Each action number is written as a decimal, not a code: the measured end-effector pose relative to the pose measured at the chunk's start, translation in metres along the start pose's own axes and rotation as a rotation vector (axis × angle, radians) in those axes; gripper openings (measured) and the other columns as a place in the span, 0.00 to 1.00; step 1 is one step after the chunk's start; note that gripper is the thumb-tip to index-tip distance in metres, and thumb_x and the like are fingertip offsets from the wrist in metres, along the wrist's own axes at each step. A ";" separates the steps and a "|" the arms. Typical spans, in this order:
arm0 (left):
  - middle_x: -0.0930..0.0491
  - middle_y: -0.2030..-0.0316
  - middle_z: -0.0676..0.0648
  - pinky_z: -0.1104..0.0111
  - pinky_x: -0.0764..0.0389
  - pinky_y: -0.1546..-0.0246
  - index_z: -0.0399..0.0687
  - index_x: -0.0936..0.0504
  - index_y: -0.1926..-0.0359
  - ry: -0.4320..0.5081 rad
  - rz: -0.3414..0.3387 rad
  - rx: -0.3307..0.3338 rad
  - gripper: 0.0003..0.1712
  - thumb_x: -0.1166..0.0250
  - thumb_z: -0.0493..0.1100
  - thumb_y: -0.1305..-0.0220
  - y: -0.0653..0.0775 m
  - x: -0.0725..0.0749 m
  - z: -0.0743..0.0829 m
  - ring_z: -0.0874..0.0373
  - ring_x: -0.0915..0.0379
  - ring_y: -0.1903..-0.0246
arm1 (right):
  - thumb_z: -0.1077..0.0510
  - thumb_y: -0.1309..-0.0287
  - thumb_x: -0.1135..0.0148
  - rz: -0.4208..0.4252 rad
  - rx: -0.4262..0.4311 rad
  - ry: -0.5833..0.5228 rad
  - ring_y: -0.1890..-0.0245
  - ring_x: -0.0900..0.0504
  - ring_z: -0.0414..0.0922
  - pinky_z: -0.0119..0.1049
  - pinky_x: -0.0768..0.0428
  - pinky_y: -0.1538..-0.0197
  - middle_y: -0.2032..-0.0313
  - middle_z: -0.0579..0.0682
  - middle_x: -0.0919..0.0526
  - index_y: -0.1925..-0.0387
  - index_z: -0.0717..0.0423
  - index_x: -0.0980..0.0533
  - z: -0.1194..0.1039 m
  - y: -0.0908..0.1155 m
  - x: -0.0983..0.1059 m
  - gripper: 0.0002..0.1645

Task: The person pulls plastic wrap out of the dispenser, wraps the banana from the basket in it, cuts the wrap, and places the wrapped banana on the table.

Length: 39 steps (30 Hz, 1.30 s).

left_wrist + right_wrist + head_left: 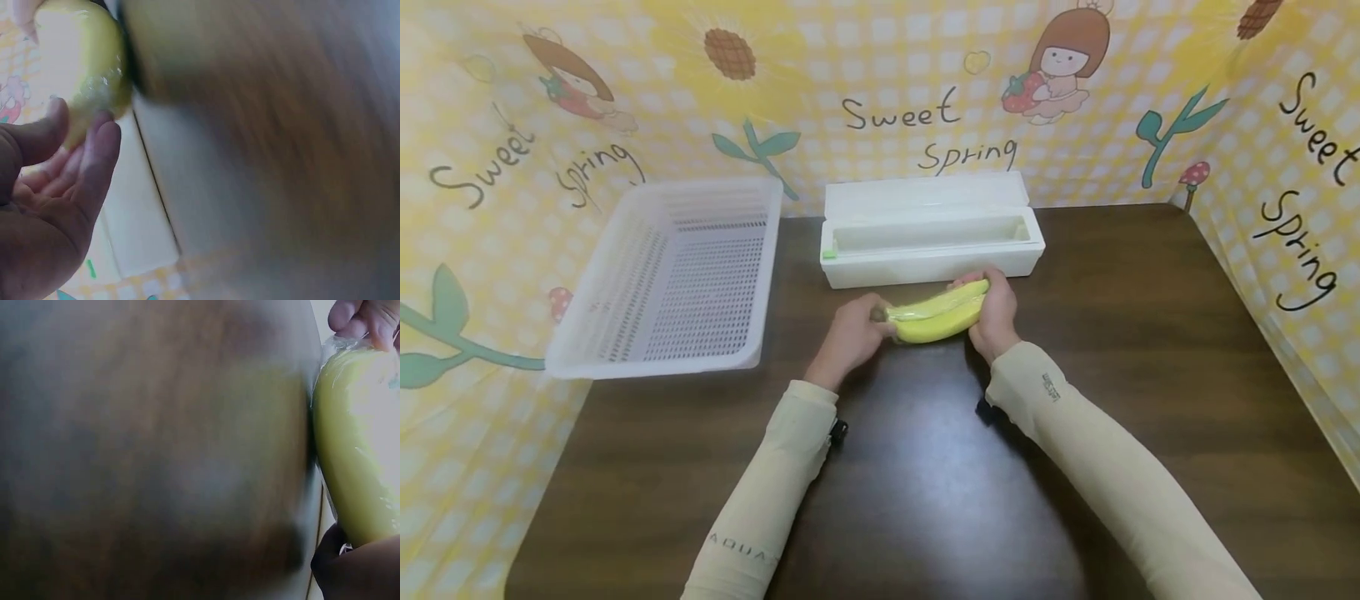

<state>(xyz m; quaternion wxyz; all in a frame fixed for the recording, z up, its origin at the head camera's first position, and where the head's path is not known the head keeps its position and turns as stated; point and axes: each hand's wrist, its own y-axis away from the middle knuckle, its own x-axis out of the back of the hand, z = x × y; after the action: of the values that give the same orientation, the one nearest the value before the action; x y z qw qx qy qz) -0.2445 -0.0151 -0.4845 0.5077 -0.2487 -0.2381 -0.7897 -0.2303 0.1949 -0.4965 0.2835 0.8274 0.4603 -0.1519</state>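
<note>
Yellow bananas [936, 317] in clear plastic wrap lie between my two hands, close to the tabletop in front of a long white box. My left hand [853, 329] pinches the dark stem end. Around the other end, my right hand [997, 312] curls its fingers and thumb. In the left wrist view the left thumb and fingers [100, 147] close on the wrapped end of the bananas [103, 62]. Glossy film shows over the bananas [350, 444] in the right wrist view, where the right hand is mostly cut off.
The long white box [932, 268], its lid [925, 196] raised, stands at the back of the dark wooden table [1150, 375]. A white slotted basket [752, 333] sits to the left. Patterned yellow cloth [910, 50] hangs behind and along both sides.
</note>
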 end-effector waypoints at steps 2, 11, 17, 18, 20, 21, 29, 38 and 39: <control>0.18 0.56 0.41 0.59 0.19 0.57 0.39 0.20 0.51 0.082 -0.001 0.012 0.14 0.31 0.35 0.37 -0.002 -0.002 0.001 0.49 0.21 0.59 | 0.56 0.26 0.56 0.000 0.002 0.011 0.65 0.18 0.54 0.45 0.18 0.51 0.68 0.60 0.20 0.72 0.66 0.25 -0.001 -0.001 0.002 0.22; 0.22 0.45 0.37 0.59 0.18 0.53 0.36 0.25 0.38 0.309 -0.031 0.057 0.26 0.34 0.31 0.37 -0.004 -0.003 0.007 0.46 0.22 0.52 | 0.58 0.27 0.55 -0.002 -0.046 -0.069 0.63 0.20 0.54 0.47 0.20 0.48 0.65 0.62 0.22 0.69 0.66 0.27 -0.009 -0.002 0.007 0.17; 0.25 0.37 0.43 0.52 0.30 0.38 0.44 0.25 0.33 0.066 -0.055 -0.060 0.28 0.33 0.45 0.32 -0.003 -0.001 0.014 0.47 0.30 0.39 | 0.58 0.26 0.59 -0.033 -0.094 -0.121 0.59 0.23 0.55 0.48 0.23 0.44 0.61 0.61 0.26 0.67 0.66 0.29 -0.022 -0.001 0.014 0.18; 0.25 0.37 0.44 0.51 0.32 0.37 0.45 0.24 0.34 0.059 -0.058 -0.072 0.28 0.33 0.46 0.32 -0.002 0.000 0.015 0.48 0.31 0.37 | 0.58 0.26 0.59 -0.039 -0.103 -0.134 0.58 0.24 0.55 0.48 0.24 0.43 0.60 0.61 0.27 0.67 0.66 0.29 -0.024 -0.001 0.015 0.18; 0.23 0.39 0.46 0.50 0.33 0.36 0.46 0.22 0.36 0.067 -0.064 -0.086 0.27 0.32 0.48 0.33 -0.001 0.000 0.017 0.49 0.32 0.36 | 0.58 0.25 0.60 -0.050 -0.124 -0.154 0.57 0.25 0.55 0.48 0.25 0.42 0.58 0.61 0.28 0.67 0.66 0.29 -0.028 0.000 0.018 0.19; 0.23 0.39 0.47 0.50 0.34 0.35 0.47 0.22 0.36 0.067 -0.067 -0.092 0.27 0.31 0.49 0.33 0.000 0.000 0.018 0.49 0.32 0.36 | 0.57 0.25 0.60 -0.056 -0.135 -0.168 0.57 0.25 0.55 0.49 0.25 0.41 0.58 0.62 0.28 0.67 0.67 0.29 -0.030 0.000 0.020 0.19; 0.18 0.50 0.53 0.55 0.26 0.44 0.51 0.16 0.46 0.070 -0.026 -0.141 0.21 0.27 0.51 0.38 0.005 -0.003 0.023 0.54 0.25 0.48 | 0.52 0.21 0.61 -0.119 -0.208 -0.250 0.56 0.22 0.55 0.48 0.25 0.40 0.63 0.62 0.24 0.63 0.67 0.31 -0.036 -0.002 0.032 0.22; 0.19 0.49 0.52 0.59 0.21 0.50 0.51 0.17 0.46 -0.056 -0.005 -0.198 0.20 0.29 0.53 0.35 0.018 0.012 0.022 0.55 0.21 0.53 | 0.54 0.24 0.55 -0.220 -0.293 0.199 0.54 0.23 0.48 0.38 0.22 0.53 0.52 0.55 0.27 0.53 0.59 0.30 -0.046 -0.007 0.044 0.12; 0.19 0.49 0.52 0.58 0.21 0.49 0.50 0.17 0.46 -0.069 -0.008 -0.202 0.20 0.30 0.53 0.35 0.019 0.014 0.023 0.54 0.21 0.53 | 0.55 0.25 0.53 -0.223 -0.300 0.269 0.56 0.22 0.47 0.39 0.22 0.52 0.51 0.55 0.27 0.51 0.58 0.30 -0.049 -0.009 0.046 0.11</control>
<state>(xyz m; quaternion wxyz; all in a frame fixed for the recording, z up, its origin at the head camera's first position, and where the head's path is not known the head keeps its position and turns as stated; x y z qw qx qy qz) -0.2288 -0.0174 -0.4556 0.4686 -0.3248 -0.1759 -0.8025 -0.2139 0.2597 -0.4840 0.3210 0.7328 0.6000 -0.0004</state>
